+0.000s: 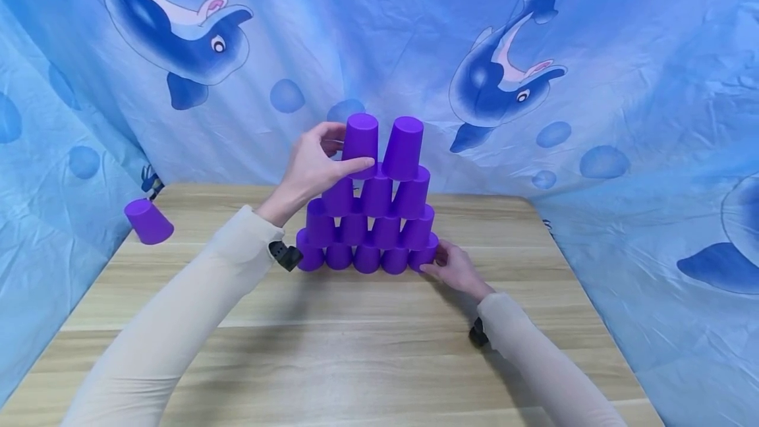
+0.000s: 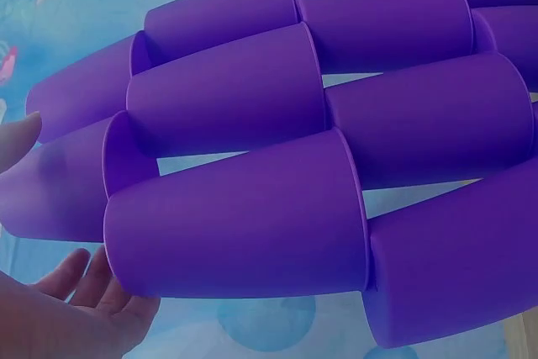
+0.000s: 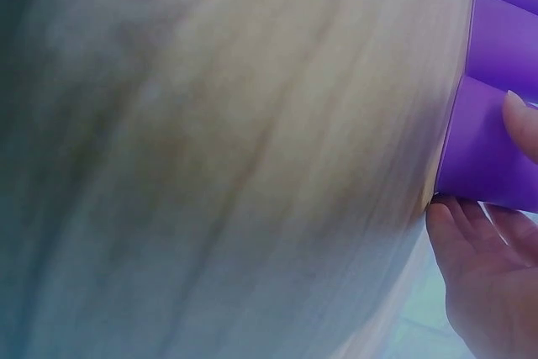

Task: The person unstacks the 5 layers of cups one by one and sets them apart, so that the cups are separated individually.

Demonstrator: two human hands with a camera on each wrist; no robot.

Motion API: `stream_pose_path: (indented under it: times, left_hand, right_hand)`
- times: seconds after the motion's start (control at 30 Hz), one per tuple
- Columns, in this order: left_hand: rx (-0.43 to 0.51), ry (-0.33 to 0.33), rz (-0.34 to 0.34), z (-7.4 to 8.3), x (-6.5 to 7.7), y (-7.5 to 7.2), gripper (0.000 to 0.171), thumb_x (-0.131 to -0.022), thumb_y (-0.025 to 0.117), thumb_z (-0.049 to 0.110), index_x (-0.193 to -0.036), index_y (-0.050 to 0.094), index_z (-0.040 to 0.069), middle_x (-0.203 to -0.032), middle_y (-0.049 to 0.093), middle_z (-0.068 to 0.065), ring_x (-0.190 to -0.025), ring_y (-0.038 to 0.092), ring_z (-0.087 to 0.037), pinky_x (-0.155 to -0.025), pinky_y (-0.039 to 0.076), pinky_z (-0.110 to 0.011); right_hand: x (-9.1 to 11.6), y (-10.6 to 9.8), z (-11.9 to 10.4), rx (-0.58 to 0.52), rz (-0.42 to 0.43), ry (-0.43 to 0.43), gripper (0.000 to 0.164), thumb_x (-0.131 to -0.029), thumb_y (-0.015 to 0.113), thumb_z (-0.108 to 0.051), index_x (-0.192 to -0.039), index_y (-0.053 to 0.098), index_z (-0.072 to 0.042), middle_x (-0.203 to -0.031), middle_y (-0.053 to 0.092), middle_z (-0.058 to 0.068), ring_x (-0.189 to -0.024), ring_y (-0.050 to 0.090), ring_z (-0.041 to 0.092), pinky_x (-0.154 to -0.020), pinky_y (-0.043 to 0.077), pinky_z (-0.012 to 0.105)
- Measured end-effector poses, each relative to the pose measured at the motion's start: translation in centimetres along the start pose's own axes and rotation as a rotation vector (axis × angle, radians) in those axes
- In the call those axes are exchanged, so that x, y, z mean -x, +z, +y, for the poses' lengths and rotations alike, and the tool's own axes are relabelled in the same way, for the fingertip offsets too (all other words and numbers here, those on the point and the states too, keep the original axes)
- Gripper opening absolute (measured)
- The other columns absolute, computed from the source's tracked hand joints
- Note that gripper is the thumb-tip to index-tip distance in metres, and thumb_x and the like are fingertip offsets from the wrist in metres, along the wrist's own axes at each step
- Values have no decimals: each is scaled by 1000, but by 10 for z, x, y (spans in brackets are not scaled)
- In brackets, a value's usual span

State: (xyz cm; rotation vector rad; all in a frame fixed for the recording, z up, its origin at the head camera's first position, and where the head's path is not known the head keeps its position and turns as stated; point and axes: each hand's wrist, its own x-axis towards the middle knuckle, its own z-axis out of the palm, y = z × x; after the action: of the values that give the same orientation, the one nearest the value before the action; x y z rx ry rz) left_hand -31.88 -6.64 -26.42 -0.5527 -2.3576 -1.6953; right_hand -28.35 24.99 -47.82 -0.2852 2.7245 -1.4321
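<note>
Upside-down purple cups (image 1: 367, 256) stand in a stepped stack, widest at the bottom. At the top level, two cups stand side by side. My left hand (image 1: 317, 160) grips the left one, a purple cup (image 1: 360, 140), thumb across its front and fingers round its far side. The left wrist view shows this cup (image 2: 63, 187) between thumb and fingers. Low on the right, my right hand (image 1: 459, 270) holds the end cup of the bottom row (image 1: 422, 257). Its thumb lies on the cup's front and its fingers on the outer side, as the right wrist view shows on that cup (image 3: 483, 149).
One more purple cup (image 1: 148, 221) stands apart near the table's left edge. The wooden table (image 1: 356, 348) ends just behind the stack. Blue cloth with dolphin prints (image 1: 391, 31) hangs behind and at both sides.
</note>
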Motion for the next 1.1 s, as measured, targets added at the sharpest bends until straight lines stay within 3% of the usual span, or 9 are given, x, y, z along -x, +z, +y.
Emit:
stream_pose_path:
  times: [0.47, 0.73, 0.93, 1.1]
  left_hand:
    - [42, 8, -3, 0, -2, 5, 65, -70, 86, 34, -122, 58, 9, -105, 65, -2, -91, 61, -17, -81, 50, -31]
    - [59, -4, -6, 36, 14, -2, 51, -78, 79, 16, -121, 58, -1, -107, 66, -14, -94, 62, -27, -81, 49, -31]
    - [93, 56, 82, 31, 13, -10, 48, -76, 80, 11, -117, 60, -4, -104, 66, -16, -93, 63, -28, -82, 50, -32]
    - [134, 97, 130, 9, 5, -18, 51, -74, 82, 15, -118, 61, -1, -103, 66, -14, -92, 63, -26, -84, 51, -36]
  right_hand:
    - [2, 0, -2, 13, 0, 1, 56, -80, 77, -7, -129, 52, 3, -118, 61, 19, -108, 59, 32, -93, 48, 41]
    - [0, 0, -2, 5, -1, -1, 57, -80, 78, -9, -129, 52, 2, -119, 61, 18, -109, 59, 32, -94, 47, 42]
    - [-2, 1, 0, -2, -7, -14, 58, -80, 78, -9, -130, 51, 3, -119, 61, 19, -110, 58, 33, -94, 46, 43]
    - [-2, 0, 1, -6, -11, -19, 56, -80, 77, -7, -129, 51, 4, -118, 61, 20, -109, 59, 33, -94, 47, 43]
